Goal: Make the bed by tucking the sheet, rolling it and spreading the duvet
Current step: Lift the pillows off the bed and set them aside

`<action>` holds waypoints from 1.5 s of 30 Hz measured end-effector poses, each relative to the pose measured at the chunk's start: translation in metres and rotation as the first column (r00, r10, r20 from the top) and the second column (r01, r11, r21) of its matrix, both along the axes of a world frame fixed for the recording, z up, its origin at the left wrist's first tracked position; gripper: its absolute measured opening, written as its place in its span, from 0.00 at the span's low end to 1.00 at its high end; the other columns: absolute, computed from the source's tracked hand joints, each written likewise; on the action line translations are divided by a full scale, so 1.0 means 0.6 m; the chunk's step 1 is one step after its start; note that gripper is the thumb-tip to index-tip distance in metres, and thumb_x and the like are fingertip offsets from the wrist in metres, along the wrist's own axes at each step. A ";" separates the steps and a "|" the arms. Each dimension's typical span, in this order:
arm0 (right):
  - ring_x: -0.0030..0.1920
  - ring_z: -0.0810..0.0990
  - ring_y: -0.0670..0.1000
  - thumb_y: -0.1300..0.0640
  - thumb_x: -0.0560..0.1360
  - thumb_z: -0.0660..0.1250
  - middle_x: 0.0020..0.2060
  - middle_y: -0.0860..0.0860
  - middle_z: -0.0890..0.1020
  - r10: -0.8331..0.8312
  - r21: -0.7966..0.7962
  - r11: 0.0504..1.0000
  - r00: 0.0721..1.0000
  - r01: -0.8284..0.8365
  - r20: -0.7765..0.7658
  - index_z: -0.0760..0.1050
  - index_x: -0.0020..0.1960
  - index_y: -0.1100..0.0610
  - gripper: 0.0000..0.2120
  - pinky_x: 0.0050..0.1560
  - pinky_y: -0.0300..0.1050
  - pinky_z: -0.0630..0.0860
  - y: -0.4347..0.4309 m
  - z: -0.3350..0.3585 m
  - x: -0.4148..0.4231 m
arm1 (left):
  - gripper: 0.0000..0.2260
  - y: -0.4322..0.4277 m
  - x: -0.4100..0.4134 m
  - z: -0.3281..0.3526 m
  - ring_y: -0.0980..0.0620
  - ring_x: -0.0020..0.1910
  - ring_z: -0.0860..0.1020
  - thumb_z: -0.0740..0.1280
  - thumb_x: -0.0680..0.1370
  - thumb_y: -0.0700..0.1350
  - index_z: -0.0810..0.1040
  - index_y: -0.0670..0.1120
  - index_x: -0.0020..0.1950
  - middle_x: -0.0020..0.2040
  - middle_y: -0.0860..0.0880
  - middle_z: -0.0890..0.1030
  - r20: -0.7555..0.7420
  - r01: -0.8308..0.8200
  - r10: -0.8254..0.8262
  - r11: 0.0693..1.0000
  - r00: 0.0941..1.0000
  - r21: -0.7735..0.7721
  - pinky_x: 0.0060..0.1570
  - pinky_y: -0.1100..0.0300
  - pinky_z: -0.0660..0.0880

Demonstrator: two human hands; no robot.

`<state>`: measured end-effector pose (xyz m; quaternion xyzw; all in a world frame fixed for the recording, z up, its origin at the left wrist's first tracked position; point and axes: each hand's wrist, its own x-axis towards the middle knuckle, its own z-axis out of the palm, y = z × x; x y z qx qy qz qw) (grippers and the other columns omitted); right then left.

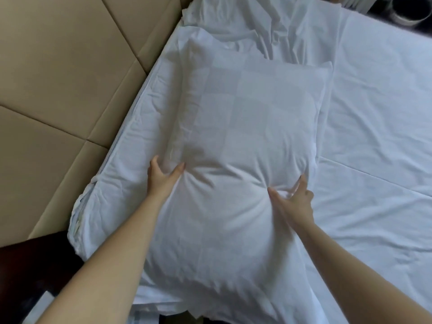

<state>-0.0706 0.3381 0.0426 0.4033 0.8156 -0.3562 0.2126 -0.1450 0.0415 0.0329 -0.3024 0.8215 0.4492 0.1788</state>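
You are seemingly settling the pillow [245, 113], left hand [163, 177] and right hand [295, 202] fingers grasping its cover; next, probably releasing and smoothing the sheet [374, 113] right of your fingers

The pillow [245, 127] is cased in white woven cloth with a faint checked weave and a soft lustre, puckered at its near end. Right of the pillow, the sheet [374, 113] is plain white cloth, matt and smooth except for its fold lines. Beyond the pillow lies crumpled white linen [245, 24]. Left of the pillow, the headboard [58, 66] is tan padded upholstery, smooth and matt, seamed into panels.
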 end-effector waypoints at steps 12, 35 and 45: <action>0.70 0.66 0.53 0.48 0.62 0.79 0.71 0.50 0.65 -0.143 -0.266 0.958 0.982 0.106 -0.122 0.43 0.77 0.49 0.57 0.65 0.43 0.63 0.026 -0.038 -0.027 | 0.34 0.009 -0.016 -0.015 0.49 0.64 0.72 0.72 0.71 0.55 0.62 0.48 0.72 0.67 0.49 0.72 0.042 -0.118 0.114 0.986 0.993 0.115 0.58 0.61 0.67; 0.28 0.67 0.43 0.60 0.80 0.58 0.27 0.49 0.66 -0.176 -0.084 0.983 0.721 0.162 -0.670 0.61 0.32 0.54 0.18 0.34 0.39 0.63 0.180 0.198 0.118 | 0.06 0.181 0.220 0.318 0.67 0.36 0.73 0.69 0.75 0.44 0.73 0.44 0.46 0.39 0.58 0.74 -0.571 -0.383 0.380 0.916 0.727 0.122 0.37 0.76 0.70; 0.26 0.62 0.42 0.57 0.80 0.59 0.23 0.45 0.65 -0.291 -0.183 0.954 0.570 0.239 -0.769 0.61 0.31 0.55 0.19 0.28 0.34 0.61 0.266 0.294 0.378 | 0.05 0.257 0.451 0.407 0.62 0.36 0.72 0.67 0.76 0.41 0.72 0.42 0.46 0.38 0.57 0.72 -0.594 -0.341 0.286 0.940 0.752 0.022 0.36 0.77 0.68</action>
